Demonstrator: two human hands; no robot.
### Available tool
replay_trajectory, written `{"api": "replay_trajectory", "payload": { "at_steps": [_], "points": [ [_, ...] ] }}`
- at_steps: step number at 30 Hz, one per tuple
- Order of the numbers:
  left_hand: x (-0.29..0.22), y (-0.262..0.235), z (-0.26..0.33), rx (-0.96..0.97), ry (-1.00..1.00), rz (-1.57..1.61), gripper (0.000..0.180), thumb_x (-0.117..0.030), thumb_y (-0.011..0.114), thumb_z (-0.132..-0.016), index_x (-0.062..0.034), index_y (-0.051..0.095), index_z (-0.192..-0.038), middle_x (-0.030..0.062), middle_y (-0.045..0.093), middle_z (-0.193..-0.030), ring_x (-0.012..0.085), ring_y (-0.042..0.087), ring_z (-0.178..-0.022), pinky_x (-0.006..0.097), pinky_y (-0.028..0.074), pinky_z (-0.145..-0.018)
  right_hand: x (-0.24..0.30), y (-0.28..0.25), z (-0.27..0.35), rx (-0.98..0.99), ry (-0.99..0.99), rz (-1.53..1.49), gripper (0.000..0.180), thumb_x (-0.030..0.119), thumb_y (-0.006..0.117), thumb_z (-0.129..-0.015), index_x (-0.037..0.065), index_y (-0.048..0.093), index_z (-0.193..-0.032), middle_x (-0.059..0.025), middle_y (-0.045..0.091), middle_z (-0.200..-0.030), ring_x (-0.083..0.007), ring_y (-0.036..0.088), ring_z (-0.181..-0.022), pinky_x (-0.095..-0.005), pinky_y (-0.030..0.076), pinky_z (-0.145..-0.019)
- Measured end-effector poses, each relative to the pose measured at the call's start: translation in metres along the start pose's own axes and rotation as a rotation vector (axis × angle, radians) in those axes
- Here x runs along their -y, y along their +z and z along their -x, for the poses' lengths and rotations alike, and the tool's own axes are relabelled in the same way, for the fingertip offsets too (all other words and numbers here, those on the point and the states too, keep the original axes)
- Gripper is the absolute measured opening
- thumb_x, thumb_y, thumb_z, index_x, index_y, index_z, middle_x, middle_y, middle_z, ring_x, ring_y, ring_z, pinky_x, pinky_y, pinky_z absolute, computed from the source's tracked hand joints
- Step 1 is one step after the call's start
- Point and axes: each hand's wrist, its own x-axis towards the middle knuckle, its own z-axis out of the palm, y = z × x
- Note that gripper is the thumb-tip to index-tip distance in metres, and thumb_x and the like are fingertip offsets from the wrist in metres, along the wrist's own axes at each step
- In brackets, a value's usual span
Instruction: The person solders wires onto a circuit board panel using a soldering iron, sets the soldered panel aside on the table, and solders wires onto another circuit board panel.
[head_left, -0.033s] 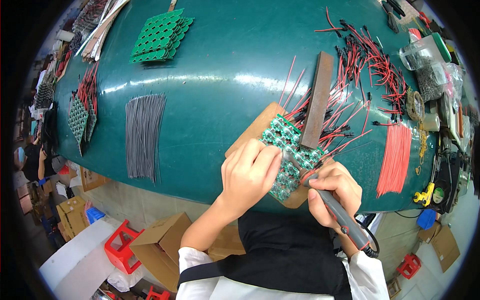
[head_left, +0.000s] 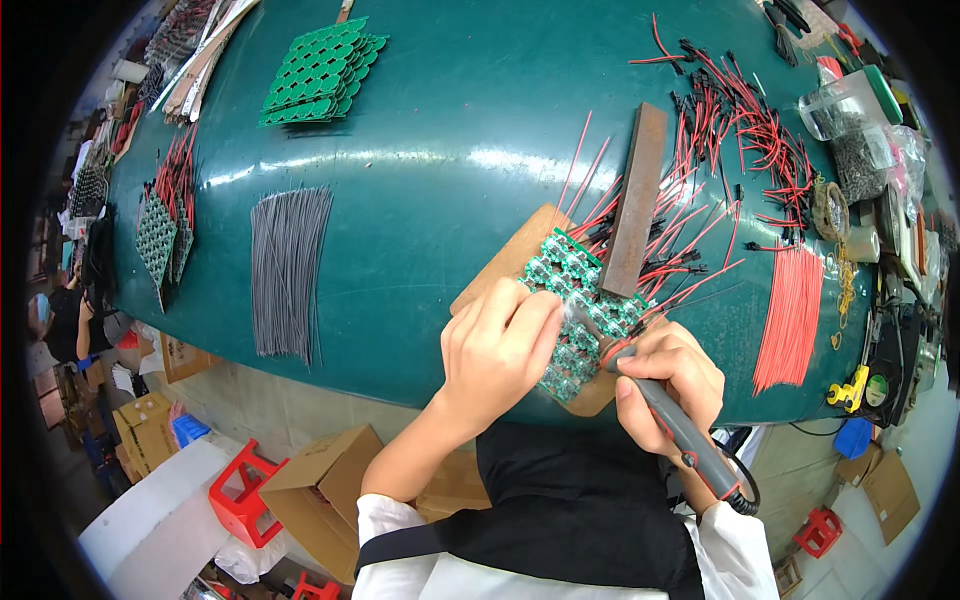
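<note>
My right hand (head_left: 675,385) grips the grey handle of a soldering iron (head_left: 688,430), whose tip points down at a green circuit board panel (head_left: 572,352). A little whitish smoke shows near the tip. At the panel's left side my left hand (head_left: 500,345) is closed, fingertips pinched close to the iron's tip; whatever they hold is hidden. Beneath the panel lies a brown wooden board (head_left: 505,262). Across its upper right part rests a rusty metal bar (head_left: 635,200), with red and black wires (head_left: 680,235) fanning out beneath and beside it.
Bundles of grey wires (head_left: 288,270) and red wires (head_left: 790,315) lie left and right on the green table (head_left: 420,220). Bare green panels (head_left: 322,72) are stacked at the back. Connector wires (head_left: 745,125), a clear jar (head_left: 845,105) and a yellow tool (head_left: 848,390) are at right.
A little more pale smoke shows at the iron's tip. Both hands have stayed in place.
</note>
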Motion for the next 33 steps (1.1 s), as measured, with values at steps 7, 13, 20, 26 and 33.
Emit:
{"api": "replay_trajectory", "payload": {
  "at_steps": [7, 13, 20, 26, 33],
  "points": [
    [0.001, -0.014, 0.013, -0.041, -0.161, 0.17, 0.014, -0.001, 0.073, -0.076, -0.0061, 0.065, -0.086, 0.0052, 0.056, -0.081, 0.0215, 0.059, -0.066, 0.033, 0.048, -0.057, 0.014, -0.008, 0.001, 0.013, 0.01, -0.026, 0.019, -0.005, 0.069, -0.067, -0.002, 0.063, -0.086, -0.0097, 0.061, -0.069, -0.025, 0.061, -0.061, -0.0329, 0.049, -0.057],
    [0.009, -0.01, 0.019, -0.005, -0.058, 0.138, 0.014, 0.001, 0.074, -0.075, -0.0044, 0.068, -0.087, 0.0058, 0.059, -0.08, 0.0181, 0.059, -0.07, 0.03, 0.047, -0.058, 0.015, 0.007, 0.011, 0.028, 0.043, -0.024, 0.021, -0.005, 0.069, -0.067, -0.001, 0.063, -0.087, -0.0106, 0.064, -0.072, -0.024, 0.062, -0.063, -0.0327, 0.052, -0.06],
    [0.004, -0.011, 0.017, 0.0, -0.026, 0.074, 0.015, -0.001, 0.076, -0.074, -0.0046, 0.068, -0.087, 0.0053, 0.058, -0.078, 0.0184, 0.059, -0.068, 0.031, 0.047, -0.057, 0.017, 0.011, 0.01, 0.022, -0.001, 0.014, 0.022, -0.006, 0.068, -0.066, 0.0, 0.064, -0.088, -0.01, 0.065, -0.074, -0.0236, 0.062, -0.063, -0.0326, 0.051, -0.06],
    [0.0, -0.023, 0.026, -0.088, -0.216, 0.16, 0.013, -0.003, 0.074, -0.076, -0.0073, 0.065, -0.085, 0.0042, 0.056, -0.079, 0.0193, 0.056, -0.057, 0.031, 0.046, -0.051, 0.022, 0.004, 0.007, 0.052, -0.035, 0.034, 0.021, -0.005, 0.069, -0.066, 0.0, 0.063, -0.087, -0.0096, 0.062, -0.07, -0.0241, 0.061, -0.06, -0.0322, 0.05, -0.058],
    [0.009, -0.024, 0.038, 0.015, -0.119, 0.197, 0.013, 0.001, 0.073, -0.078, -0.0048, 0.067, -0.088, 0.0052, 0.06, -0.08, 0.0159, 0.057, -0.067, 0.028, 0.047, -0.057, 0.027, 0.016, 0.023, 0.046, 0.016, -0.031, 0.021, -0.004, 0.07, -0.067, -0.001, 0.063, -0.086, -0.0092, 0.06, -0.067, -0.0245, 0.061, -0.06, -0.032, 0.05, -0.057]
  ]
}}
